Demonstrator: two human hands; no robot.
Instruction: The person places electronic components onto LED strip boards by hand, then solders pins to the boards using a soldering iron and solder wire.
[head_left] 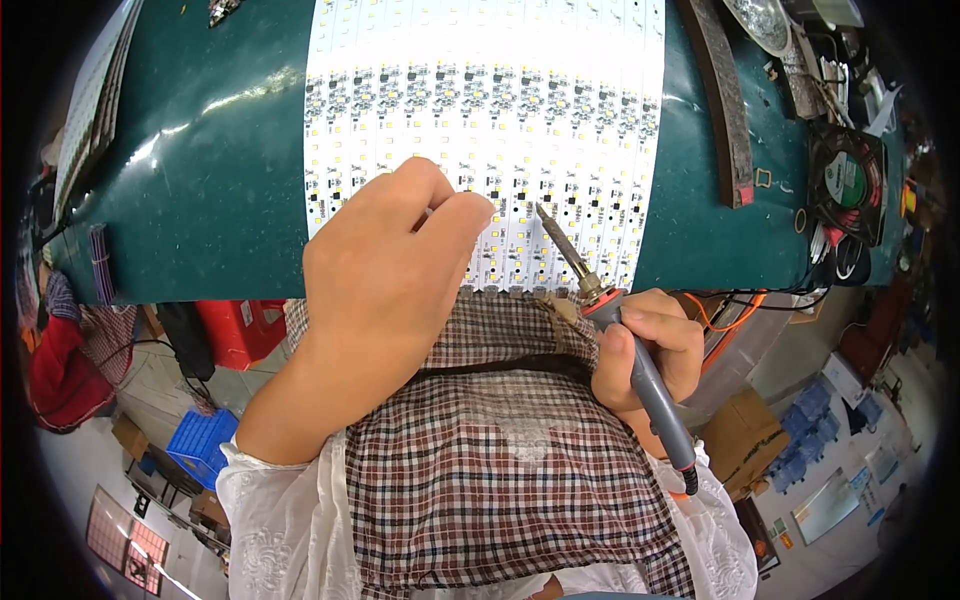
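Observation:
A white LED circuit board panel (400,150), made of several narrow strips with rows of small components, lies on the green table in front of me. My left hand (385,250) is over its near left part, fingers curled and thumb pressed toward the index finger. What those fingers hold, if anything, is hidden under the hand. In my right hand (655,345) is a grey soldering iron (652,385), gripped like a pen. Its metal tip points up and left, over or touching the strips just right of my left hand; contact cannot be made out.
To the right on the green table (220,160) are a dark metal bar (722,110), a black fan (846,185) and cables. A bundle of dark strips (102,264) lies near the left front edge. Red (240,330) and blue (200,445) crates stand below on the left.

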